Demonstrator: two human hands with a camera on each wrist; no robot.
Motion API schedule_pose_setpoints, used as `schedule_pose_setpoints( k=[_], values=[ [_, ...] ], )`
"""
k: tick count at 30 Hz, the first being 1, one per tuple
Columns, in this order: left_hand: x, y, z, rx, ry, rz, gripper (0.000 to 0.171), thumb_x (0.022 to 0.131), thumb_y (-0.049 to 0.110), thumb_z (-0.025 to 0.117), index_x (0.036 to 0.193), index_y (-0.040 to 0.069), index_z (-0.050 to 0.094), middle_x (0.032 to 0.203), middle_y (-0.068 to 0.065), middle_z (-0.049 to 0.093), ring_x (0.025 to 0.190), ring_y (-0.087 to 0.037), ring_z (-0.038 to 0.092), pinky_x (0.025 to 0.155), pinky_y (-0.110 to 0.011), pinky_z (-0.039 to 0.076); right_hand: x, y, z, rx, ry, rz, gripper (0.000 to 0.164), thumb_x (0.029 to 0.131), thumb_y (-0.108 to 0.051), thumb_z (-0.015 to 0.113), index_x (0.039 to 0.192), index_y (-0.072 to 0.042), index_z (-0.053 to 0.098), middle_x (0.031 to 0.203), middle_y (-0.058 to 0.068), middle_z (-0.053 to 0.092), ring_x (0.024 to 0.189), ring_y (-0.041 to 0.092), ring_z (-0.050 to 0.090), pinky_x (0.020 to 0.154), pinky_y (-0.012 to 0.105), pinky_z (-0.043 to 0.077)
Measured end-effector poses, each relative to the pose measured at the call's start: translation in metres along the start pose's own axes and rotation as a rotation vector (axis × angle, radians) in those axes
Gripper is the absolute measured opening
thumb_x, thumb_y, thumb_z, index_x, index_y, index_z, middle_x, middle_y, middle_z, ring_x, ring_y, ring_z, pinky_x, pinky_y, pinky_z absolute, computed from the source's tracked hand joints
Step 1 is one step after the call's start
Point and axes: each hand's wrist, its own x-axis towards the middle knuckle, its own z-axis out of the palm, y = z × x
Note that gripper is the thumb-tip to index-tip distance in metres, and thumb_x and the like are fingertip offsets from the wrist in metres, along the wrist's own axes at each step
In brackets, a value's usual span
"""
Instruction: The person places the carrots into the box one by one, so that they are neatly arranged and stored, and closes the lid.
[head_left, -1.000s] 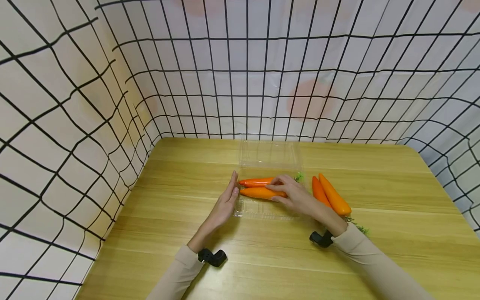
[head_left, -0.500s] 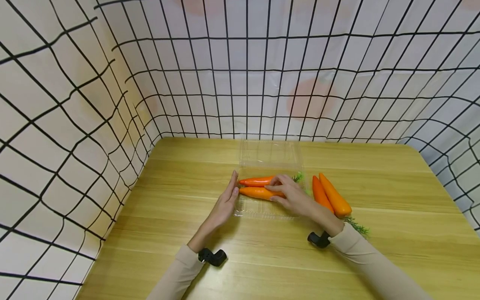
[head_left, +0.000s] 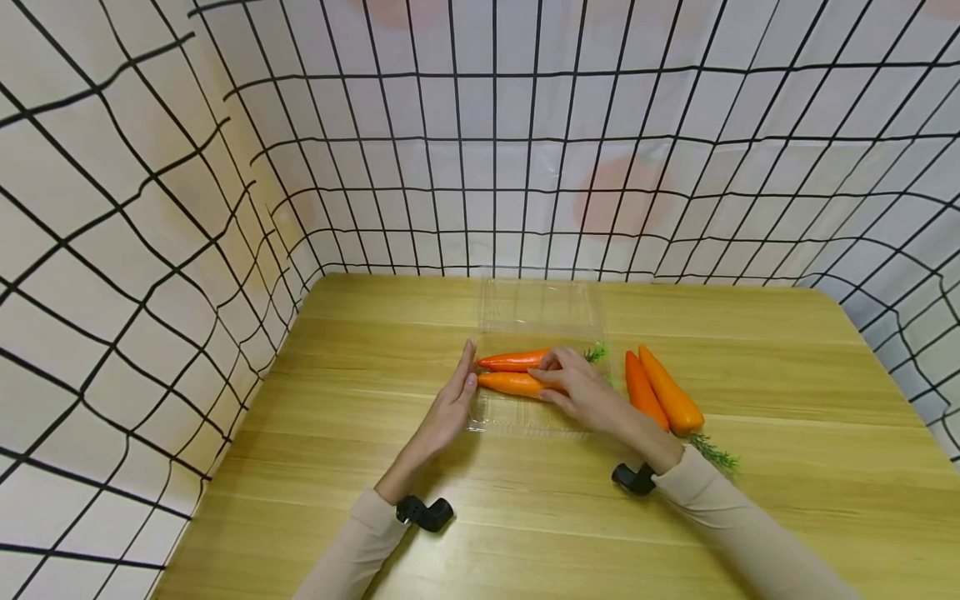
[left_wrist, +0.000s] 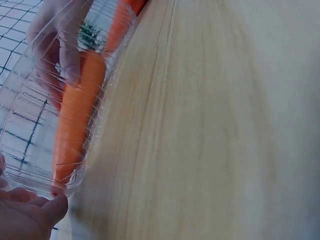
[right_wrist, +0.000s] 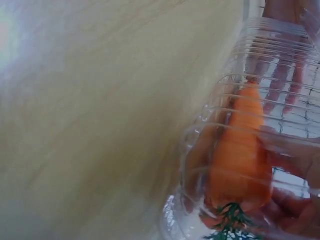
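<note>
An opened clear plastic container [head_left: 495, 414] lies on the table with two carrots in its base. The nearer, orange carrot [head_left: 506, 383] is pinched between the thumb and fingers of my right hand [head_left: 588, 394]; its tip points left. Behind it lies a redder carrot [head_left: 510, 362], partly covered by that hand. My left hand [head_left: 446, 410] rests with straight fingers against the container's left end, by the carrot tips. Through the clear wall, the left wrist view shows the held carrot [left_wrist: 75, 122], and the right wrist view shows its green top [right_wrist: 231, 220].
To the right of the container, a red-orange carrot [head_left: 642, 387] and an orange carrot [head_left: 672, 396] lie side by side, with green leaves [head_left: 712, 452] toward the front. The container's lid [head_left: 540, 304] is folded back toward the black wire grid [head_left: 495, 192] behind the table.
My right hand has shifted slightly left with the nearer carrot, so its tip sits closer to my left hand. The left hand has stayed in place.
</note>
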Motion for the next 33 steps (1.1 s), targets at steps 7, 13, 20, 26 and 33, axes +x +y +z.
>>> schedule_pose_setpoints(
  k=[7, 13, 20, 26, 33],
  values=[
    [-0.001, 0.002, 0.000, 0.003, 0.004, -0.001, 0.058, 0.115, 0.015, 0.029, 0.167, 0.008, 0.006, 0.174, -0.015, 0.014, 0.159, -0.036, 0.021, 0.131, -0.054, 0.016, -0.001, -0.005, -0.007, -0.021, 0.027, 0.003, 0.037, 0.096, -0.013, 0.074, 0.129, 0.002, 0.071, 0.115, 0.013, 0.064, 0.108, 0.029, 0.057, 0.090, 0.044, 0.052],
    [-0.001, 0.002, 0.000, 0.001, 0.003, -0.002, 0.058, 0.115, 0.015, 0.030, 0.167, 0.007, 0.006, 0.174, -0.016, 0.014, 0.160, -0.035, 0.019, 0.131, -0.053, 0.014, -0.009, -0.006, -0.023, -0.036, 0.028, 0.051, 0.042, 0.099, -0.023, 0.072, 0.134, -0.002, 0.069, 0.127, 0.015, 0.063, 0.117, 0.033, 0.057, 0.093, 0.047, 0.055],
    [0.000, 0.004, 0.001, -0.005, -0.002, -0.004, 0.058, 0.115, 0.017, 0.029, 0.167, 0.008, 0.006, 0.174, -0.015, 0.014, 0.160, -0.035, 0.020, 0.131, -0.052, 0.015, -0.026, 0.005, -0.038, -0.085, 0.039, 0.089, 0.047, 0.100, -0.028, 0.070, 0.141, -0.005, 0.064, 0.137, 0.018, 0.060, 0.127, 0.040, 0.054, 0.102, 0.060, 0.048],
    [-0.001, 0.003, 0.000, -0.013, -0.001, -0.003, 0.058, 0.115, 0.015, 0.030, 0.167, 0.008, 0.006, 0.174, -0.015, 0.014, 0.159, -0.036, 0.021, 0.131, -0.054, 0.016, -0.038, 0.015, -0.047, -0.092, 0.082, 0.093, 0.048, 0.099, -0.023, 0.070, 0.142, -0.004, 0.062, 0.138, 0.020, 0.060, 0.129, 0.040, 0.051, 0.106, 0.062, 0.044],
    [-0.002, 0.004, -0.001, -0.002, 0.001, -0.010, 0.058, 0.115, 0.018, 0.029, 0.167, 0.010, 0.006, 0.174, -0.014, 0.014, 0.160, -0.034, 0.019, 0.131, -0.053, 0.015, -0.052, 0.024, -0.057, -0.112, 0.147, 0.107, 0.046, 0.100, -0.019, 0.069, 0.142, -0.003, 0.062, 0.138, 0.024, 0.059, 0.130, 0.044, 0.050, 0.106, 0.066, 0.042]
  ],
)
